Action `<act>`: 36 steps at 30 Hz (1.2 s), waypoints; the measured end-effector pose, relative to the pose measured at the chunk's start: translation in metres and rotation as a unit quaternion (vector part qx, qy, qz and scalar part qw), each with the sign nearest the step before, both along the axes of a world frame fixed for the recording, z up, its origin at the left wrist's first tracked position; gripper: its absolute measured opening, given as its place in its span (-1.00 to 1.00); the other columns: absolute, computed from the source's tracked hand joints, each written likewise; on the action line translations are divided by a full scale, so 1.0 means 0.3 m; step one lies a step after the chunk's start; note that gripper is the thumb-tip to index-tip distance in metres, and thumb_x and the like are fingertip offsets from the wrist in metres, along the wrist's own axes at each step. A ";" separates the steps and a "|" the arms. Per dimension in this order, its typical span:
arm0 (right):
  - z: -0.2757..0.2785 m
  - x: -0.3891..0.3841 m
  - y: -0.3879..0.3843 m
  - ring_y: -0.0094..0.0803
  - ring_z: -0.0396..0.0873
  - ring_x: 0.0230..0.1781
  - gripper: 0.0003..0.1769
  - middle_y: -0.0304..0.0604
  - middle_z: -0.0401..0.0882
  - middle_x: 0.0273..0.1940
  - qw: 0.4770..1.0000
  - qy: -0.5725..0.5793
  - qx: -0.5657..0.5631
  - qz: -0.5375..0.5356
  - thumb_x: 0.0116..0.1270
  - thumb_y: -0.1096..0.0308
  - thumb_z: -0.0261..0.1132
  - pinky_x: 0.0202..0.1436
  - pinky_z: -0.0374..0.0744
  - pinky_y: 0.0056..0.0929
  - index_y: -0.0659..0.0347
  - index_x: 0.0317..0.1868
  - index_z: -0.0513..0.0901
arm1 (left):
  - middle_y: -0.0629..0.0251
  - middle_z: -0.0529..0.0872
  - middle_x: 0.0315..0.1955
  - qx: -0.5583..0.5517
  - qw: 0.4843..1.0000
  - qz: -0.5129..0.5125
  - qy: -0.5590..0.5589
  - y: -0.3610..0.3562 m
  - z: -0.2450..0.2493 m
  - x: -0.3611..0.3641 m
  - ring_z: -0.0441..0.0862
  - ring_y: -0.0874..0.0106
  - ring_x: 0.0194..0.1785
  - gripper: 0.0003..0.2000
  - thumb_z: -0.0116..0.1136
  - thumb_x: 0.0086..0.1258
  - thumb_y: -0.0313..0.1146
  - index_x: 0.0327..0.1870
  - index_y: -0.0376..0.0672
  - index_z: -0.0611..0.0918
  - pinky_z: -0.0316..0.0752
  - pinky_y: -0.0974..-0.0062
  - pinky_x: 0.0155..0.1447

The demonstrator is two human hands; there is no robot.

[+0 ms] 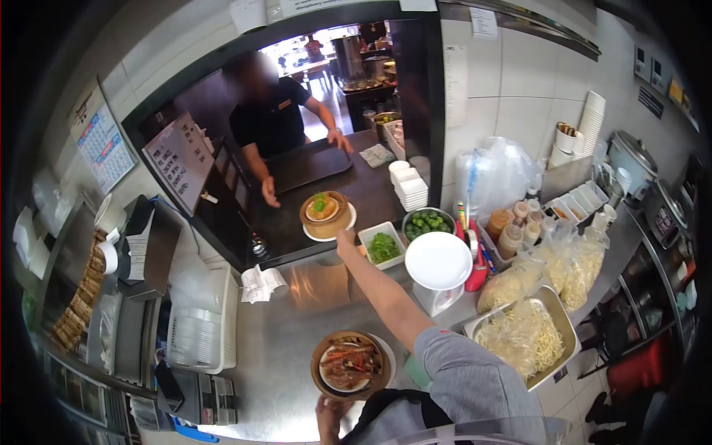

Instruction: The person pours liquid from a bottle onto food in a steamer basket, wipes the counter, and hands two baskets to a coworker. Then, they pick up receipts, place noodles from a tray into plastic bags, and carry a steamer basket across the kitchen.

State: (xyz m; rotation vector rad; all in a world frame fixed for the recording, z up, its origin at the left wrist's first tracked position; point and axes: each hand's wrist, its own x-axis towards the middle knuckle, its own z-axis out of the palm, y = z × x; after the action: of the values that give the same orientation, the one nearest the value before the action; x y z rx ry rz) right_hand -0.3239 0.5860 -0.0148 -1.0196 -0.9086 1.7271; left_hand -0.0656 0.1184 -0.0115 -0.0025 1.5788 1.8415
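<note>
My right arm reaches forward to the serving window. My right hand grips the near edge of a white plate; its fingertips are partly hidden. On that plate stands a small bamboo steamer holding a dish of yellowish food topped with green leaves. Close to my body, my left hand is curled against the lower rim of a second bamboo steamer. Inside it is a white dish of reddish-brown pieces, which look like chicken feet. A white plate shows under its right side.
Across the window, a co-worker's hands are spread beside a dark tray. Right of my forearm are chopped greens, a bowl of green limes, a white scale and a noodle tray. A white basket stands left.
</note>
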 end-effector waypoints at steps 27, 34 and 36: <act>-0.121 1.107 -0.763 -0.03 0.50 -0.09 -0.64 0.08 0.52 -0.12 0.811 -0.277 0.490 0.157 0.14 0.56 0.11 0.01 0.46 -0.27 0.21 -0.02 0.59 | -0.01 0.66 -0.30 -0.065 0.967 -0.217 0.114 0.084 -0.012 -0.329 0.70 0.24 -0.39 -0.76 -0.09 0.39 -0.45 0.00 -0.38 0.38 0.68 0.43 -0.38; -0.079 1.088 -0.712 0.03 0.44 -0.09 -0.59 0.08 0.46 -0.12 0.818 -0.264 0.431 0.276 0.08 0.62 0.08 -0.01 0.43 -0.19 0.25 -0.01 0.58 | 0.01 0.66 -0.31 0.021 0.990 -0.127 0.050 0.054 -0.036 -0.248 0.70 0.24 -0.40 -0.73 -0.01 0.37 -0.42 0.01 -0.35 0.37 0.68 0.42 -0.34; -0.075 1.065 -0.716 0.07 0.40 -0.08 -0.59 0.12 0.42 -0.14 0.834 -0.234 0.428 0.260 0.10 0.61 0.07 -0.01 0.39 -0.12 0.27 0.00 0.57 | 0.00 0.65 -0.29 0.022 0.993 -0.106 0.040 0.055 -0.042 -0.225 0.69 0.24 -0.40 -0.74 0.00 0.37 -0.42 0.00 -0.35 0.37 0.68 0.42 -0.33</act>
State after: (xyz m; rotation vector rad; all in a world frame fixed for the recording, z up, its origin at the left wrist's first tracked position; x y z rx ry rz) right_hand -0.0044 0.3712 -0.0372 -0.5833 -2.1891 1.1937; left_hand -0.1331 0.1349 -0.0242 0.2525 1.5291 1.7262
